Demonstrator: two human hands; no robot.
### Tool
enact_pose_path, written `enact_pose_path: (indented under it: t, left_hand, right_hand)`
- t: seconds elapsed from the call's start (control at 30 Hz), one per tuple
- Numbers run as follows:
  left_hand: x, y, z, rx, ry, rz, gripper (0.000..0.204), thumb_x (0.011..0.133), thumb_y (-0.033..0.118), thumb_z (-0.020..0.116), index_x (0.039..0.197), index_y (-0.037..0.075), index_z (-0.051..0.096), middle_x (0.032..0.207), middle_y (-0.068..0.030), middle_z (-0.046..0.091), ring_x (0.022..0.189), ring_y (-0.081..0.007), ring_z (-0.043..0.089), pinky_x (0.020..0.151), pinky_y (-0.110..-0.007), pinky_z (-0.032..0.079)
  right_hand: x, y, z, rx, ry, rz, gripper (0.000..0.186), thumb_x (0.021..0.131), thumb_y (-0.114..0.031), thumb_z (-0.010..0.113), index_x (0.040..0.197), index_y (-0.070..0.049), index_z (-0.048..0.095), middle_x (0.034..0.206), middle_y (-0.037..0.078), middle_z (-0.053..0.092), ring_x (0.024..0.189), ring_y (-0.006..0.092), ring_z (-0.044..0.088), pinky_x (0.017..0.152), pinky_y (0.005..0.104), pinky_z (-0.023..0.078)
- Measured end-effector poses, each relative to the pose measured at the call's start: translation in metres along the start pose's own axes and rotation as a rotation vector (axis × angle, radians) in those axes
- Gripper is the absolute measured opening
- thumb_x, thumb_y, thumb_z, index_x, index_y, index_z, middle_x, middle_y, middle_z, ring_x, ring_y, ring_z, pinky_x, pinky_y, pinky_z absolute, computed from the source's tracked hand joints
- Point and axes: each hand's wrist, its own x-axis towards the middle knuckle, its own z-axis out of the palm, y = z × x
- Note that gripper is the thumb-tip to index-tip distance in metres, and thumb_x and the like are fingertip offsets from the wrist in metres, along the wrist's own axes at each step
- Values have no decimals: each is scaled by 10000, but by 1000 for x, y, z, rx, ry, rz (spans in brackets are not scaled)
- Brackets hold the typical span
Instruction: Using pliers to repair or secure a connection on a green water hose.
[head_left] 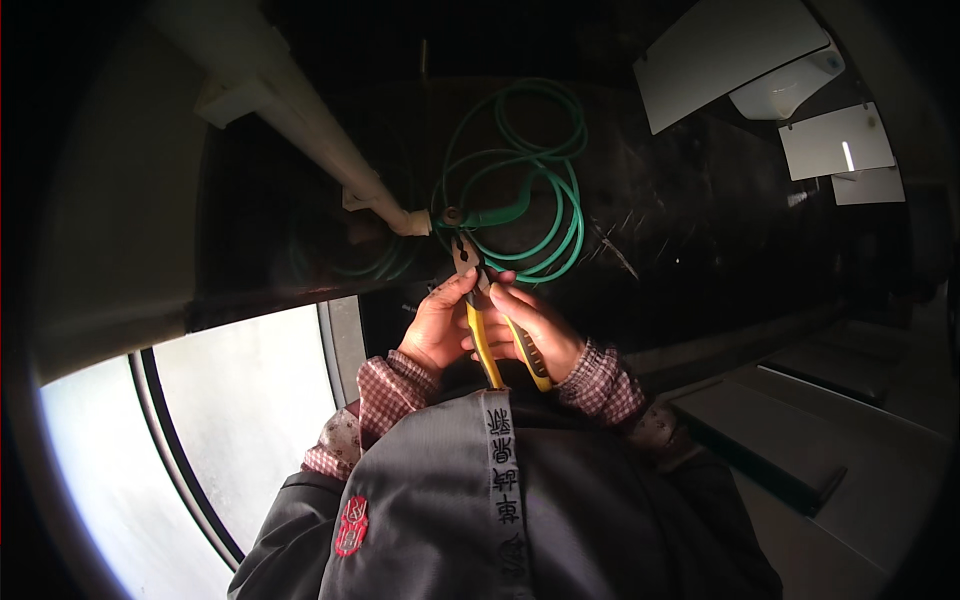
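Both hands are close together in front of my body, around a pair of pliers (481, 342) with yellow and black handles. Its dark metal jaws point away from me, and the two handles spread apart toward my apron. My left hand (432, 327) has its thumb against the metal head near the jaws. From the other side, my right hand (545, 328) closes on the pliers, thumb near the pivot. Just beyond the jaw tips lies a small round brownish piece (452, 215), beside a green curved part (503, 212). Whether the jaws touch anything is too dark to tell.
A coiled green hose (577, 225) lies on the dark surface beyond my hands. One pale pipe (330, 135) slants in from the upper left. White panels (735, 55) and a white basin-like piece (790, 85) are at the upper right. A bright window (240, 375) is at left.
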Motion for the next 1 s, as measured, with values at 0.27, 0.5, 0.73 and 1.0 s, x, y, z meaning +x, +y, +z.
enact_pose_path:
  t: [0.27, 0.5, 0.73, 1.0]
  left_hand:
    - [-9, -14, -4, 106, 122, 93, 300, 862, 229, 452, 1014, -26, 493, 1040, -146, 535, 936, -214, 528, 834, -344, 416]
    - [-24, 24, 10, 761, 363, 202, 329, 843, 271, 480, 971, -29, 520, 887, -107, 582, 732, -160, 569, 649, -268, 459]
    - [22, 37, 1, 376, 293, 161, 302, 852, 242, 468, 1012, -11, 505, 885, -94, 568, 818, -190, 551, 734, -333, 455]
    - [36, 37, -22, 364, 212, 209, 203, 859, 160, 457, 954, -8, 518, 706, -47, 537, 630, -152, 545, 636, -320, 488]
  right_hand:
    - [-4, 26, -19, -159, -51, -108, 378, 760, -59, 524, 1108, -7, 385, 1011, 99, 487, 916, 188, 527, 723, 316, 492]
    - [-28, 19, -28, 0, -2, -128, 420, 700, 52, 410, 1116, 10, 375, 1023, 125, 492, 879, 237, 562, 741, 355, 498]
    - [-26, 32, -48, 67, -23, -88, 450, 711, 73, 406, 1150, 2, 333, 1083, 155, 486, 942, 293, 542, 788, 391, 470]
    - [23, 38, -63, 191, -74, -297, 640, 576, 106, 345, 1200, -25, 288, 1165, 197, 420, 1053, 301, 464, 889, 407, 392]
